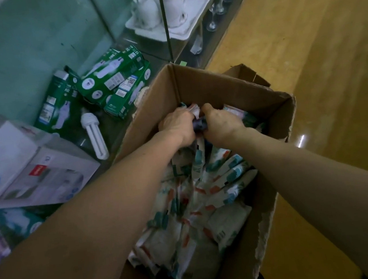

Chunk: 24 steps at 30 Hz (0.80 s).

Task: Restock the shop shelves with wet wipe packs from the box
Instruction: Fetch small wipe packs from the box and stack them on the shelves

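Wet wipe pack point(195, 114) at the far end of the box point(218, 86), directly between left hand point(176, 126) and right hand point(220, 124). Both hands' fingers curled tight on it, equally near. Long axis unclear.

**Arms and hands: both extended**

Left hand point(178, 126) and right hand point(219, 124): side by side, nearly touching, backs up, fingers curled downward, each gripping the same bunched wrapper point(199, 123). Forearms bare, stretched forward, converging toward the wrists.
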Available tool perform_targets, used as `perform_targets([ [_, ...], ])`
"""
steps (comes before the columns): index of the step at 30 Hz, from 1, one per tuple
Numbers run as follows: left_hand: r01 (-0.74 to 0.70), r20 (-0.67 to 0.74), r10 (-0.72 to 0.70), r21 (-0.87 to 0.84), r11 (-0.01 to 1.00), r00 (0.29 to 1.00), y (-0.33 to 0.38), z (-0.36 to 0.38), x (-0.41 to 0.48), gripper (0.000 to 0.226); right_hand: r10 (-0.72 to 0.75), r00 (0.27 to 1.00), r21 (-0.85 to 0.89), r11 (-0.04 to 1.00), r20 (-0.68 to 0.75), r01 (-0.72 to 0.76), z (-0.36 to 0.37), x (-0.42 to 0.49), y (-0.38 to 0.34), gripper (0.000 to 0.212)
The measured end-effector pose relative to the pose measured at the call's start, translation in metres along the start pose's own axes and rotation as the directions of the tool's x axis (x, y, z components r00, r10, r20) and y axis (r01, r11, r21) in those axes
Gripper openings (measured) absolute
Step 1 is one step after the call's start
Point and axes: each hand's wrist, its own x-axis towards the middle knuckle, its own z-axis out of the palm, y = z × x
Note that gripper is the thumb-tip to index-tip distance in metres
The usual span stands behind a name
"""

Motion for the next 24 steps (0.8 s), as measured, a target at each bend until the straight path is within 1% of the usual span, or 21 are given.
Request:
perform_targets([
  [2, -0.003, -0.035, 0.003, -0.009, 1.000, 0.999, -0.001, -0.003, -0.007, 0.039, 0.017, 1.000, 0.027, 0.999, 0.014, -0.017, 0.000, -0.005, 0.002, 0.035],
  [5, -0.023, -0.072, 0.022, -0.013, 1.000, 0.997, 0.000, -0.015, -0.022, 0.032, 0.020, 1.000, 0.045, 0.999, 0.021, -0.021, -0.008, -0.018, 0.004, 0.036],
  [9, -0.080, -0.109, 0.076, -0.037, 0.996, 0.991, 0.006, -0.042, -0.046, 0.016, 0.025, 0.998, 0.139, 0.990, -0.049, -0.018, -0.034, -0.041, 0.002, 0.030],
  [13, -0.109, -0.149, 0.093, -0.101, 0.989, 0.984, 0.021, -0.074, -0.076, 0.022, 0.031, 0.994, 0.210, 0.978, -0.105, -0.009, -0.075, -0.071, -0.002, 0.019],
  [16, -0.144, -0.171, 0.116, -0.162, 0.976, 0.978, 0.040, -0.100, -0.100, 0.025, 0.045, 0.991, 0.266, 0.964, -0.125, -0.010, -0.109, -0.100, -0.002, 0.023],
  [19, -0.175, -0.167, 0.135, -0.261, 0.949, 0.977, 0.062, -0.128, -0.124, 0.019, 0.065, 0.983, 0.313, 0.950, -0.174, -0.007, -0.142, -0.132, 0.002, 0.030],
  [21, -0.204, -0.155, 0.159, -0.349, 0.915, 0.975, 0.080, -0.147, -0.140, 0.017, 0.110, 0.970, 0.383, 0.924, -0.216, -0.019, -0.166, -0.158, 0.007, 0.035],
  [24, -0.234, -0.132, 0.194, -0.472, 0.850, 0.972, 0.111, -0.174, -0.170, 0.025, 0.195, 0.943, 0.515, 0.856, -0.270, -0.029, -0.201, -0.197, 0.018, 0.038],
])
